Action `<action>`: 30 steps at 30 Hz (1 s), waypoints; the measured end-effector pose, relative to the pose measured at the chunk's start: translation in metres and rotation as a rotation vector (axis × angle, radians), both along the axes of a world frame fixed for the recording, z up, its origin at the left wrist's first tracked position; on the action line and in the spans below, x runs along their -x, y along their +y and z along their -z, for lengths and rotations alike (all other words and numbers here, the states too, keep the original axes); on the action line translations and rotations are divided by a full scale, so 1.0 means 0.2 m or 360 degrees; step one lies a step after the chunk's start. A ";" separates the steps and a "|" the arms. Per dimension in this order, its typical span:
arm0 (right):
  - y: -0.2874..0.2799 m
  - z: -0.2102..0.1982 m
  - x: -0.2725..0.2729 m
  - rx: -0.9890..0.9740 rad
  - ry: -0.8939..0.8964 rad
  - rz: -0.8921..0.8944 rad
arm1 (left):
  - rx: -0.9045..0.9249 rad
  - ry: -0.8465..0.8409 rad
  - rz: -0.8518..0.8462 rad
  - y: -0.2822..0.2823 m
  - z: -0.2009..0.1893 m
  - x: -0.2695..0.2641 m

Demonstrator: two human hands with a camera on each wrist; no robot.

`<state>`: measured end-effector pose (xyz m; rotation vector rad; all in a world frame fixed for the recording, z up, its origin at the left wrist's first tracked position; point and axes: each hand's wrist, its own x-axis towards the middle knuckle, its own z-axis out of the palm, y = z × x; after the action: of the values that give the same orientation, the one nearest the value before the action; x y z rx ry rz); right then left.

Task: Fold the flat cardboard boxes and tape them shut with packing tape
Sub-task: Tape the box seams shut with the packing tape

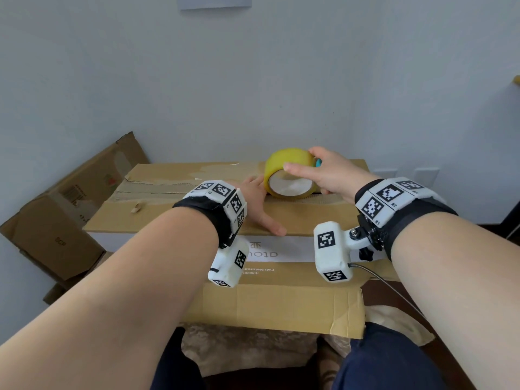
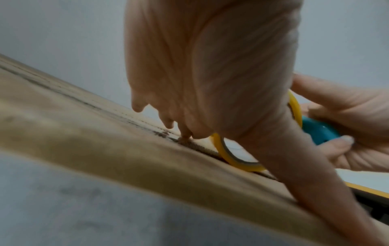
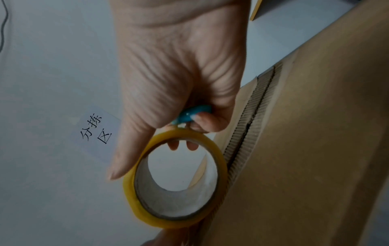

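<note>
A brown cardboard box [image 1: 174, 218] lies in front of me with its top flaps closed; the seam [image 1: 157, 187] runs left to right. My right hand [image 1: 323, 170] grips a yellow roll of packing tape [image 1: 289, 175] standing on edge on the seam, with a teal plastic piece [image 1: 318, 163] held against the roll. In the right wrist view two fingers curl through the roll [image 3: 174, 179] beside the corrugated seam [image 3: 248, 119]. My left hand [image 1: 260, 204] lies flat on the box top just left of the roll. Its fingertips [image 2: 185, 137] press on the seam beside the roll [image 2: 238, 161].
Flattened cardboard boxes [image 1: 64, 209] lean against the white wall at the left. A front flap [image 1: 275, 308] hangs open toward my legs. A cable [image 1: 394, 291] trails from the right wrist camera. Mottled fabric [image 1: 247, 347] lies under the box.
</note>
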<state>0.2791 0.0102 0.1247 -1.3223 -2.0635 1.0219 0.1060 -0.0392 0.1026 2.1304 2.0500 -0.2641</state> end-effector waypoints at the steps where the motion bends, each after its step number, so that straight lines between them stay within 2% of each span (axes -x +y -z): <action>1: 0.01 0.01 0.00 0.0013 0.0002 -0.0030 | 0.0007 0.0001 0.0001 0.01 0.00 0.00; 4: 0.04 0.02 -0.02 0.0012 -0.0013 -0.0064 | 0.0028 0.0082 0.0001 0.02 0.01 0.01; 10: 0.08 -0.02 -0.03 -0.0310 -0.0245 -0.0077 | -0.0020 0.0121 -0.0049 0.03 0.02 0.00; 17: 0.15 -0.07 -0.25 -0.0553 -0.0634 0.0033 | 0.0053 0.0190 -0.0080 0.05 -0.01 -0.04; 21: 0.17 -0.03 -0.27 -0.0493 -0.0661 0.0117 | 0.0123 0.0172 -0.0065 0.07 -0.02 -0.06; 26: 0.20 0.08 -0.30 -0.0222 -0.0674 0.0287 | 0.0188 0.0134 0.0085 0.12 -0.01 -0.12; 30: 0.21 0.15 -0.31 -0.0171 -0.0773 0.0557 | 0.0199 0.0045 0.0137 0.19 0.00 -0.16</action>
<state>0.3402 0.0525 0.0954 -1.9299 -2.0632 0.4607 0.1386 -0.0004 0.1031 2.1537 1.9048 -0.4247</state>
